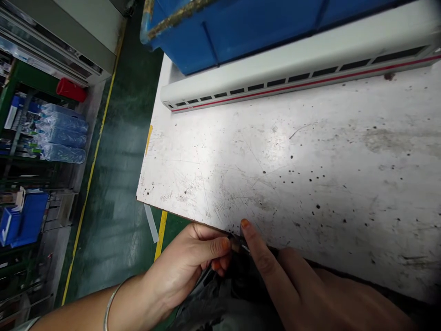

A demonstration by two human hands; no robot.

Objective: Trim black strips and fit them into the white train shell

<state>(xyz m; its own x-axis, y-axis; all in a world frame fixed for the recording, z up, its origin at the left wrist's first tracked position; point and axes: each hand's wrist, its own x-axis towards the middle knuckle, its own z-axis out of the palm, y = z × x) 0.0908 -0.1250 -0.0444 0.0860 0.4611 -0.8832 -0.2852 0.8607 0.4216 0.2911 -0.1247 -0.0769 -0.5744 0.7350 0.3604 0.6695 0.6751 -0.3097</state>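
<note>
My left hand (pixel 200 257) is at the near edge of the white table (pixel 213 174), with thumb and fingers pinched together on a small brownish piece (pixel 236 245). The piece is mostly covered, and I cannot make out what it is. Just right of it is my right hand (pixel 296 285), its index finger stretched out with the tip over the table edge. A thin silvery sliver (pixel 245 248) shows beside that finger. The other fingers of the right hand curl underneath and are mostly hidden. Dark cloth (pixel 220 294) lies below both hands.
A white model train car body (pixel 275 82) with dark windows and a red stripe lies along the table's far side. Behind it is a large blue bin (pixel 248 32). Left are the green floor (pixel 120 184), wrapped bottles (pixel 65 133) and blue crates (pixel 31 216).
</note>
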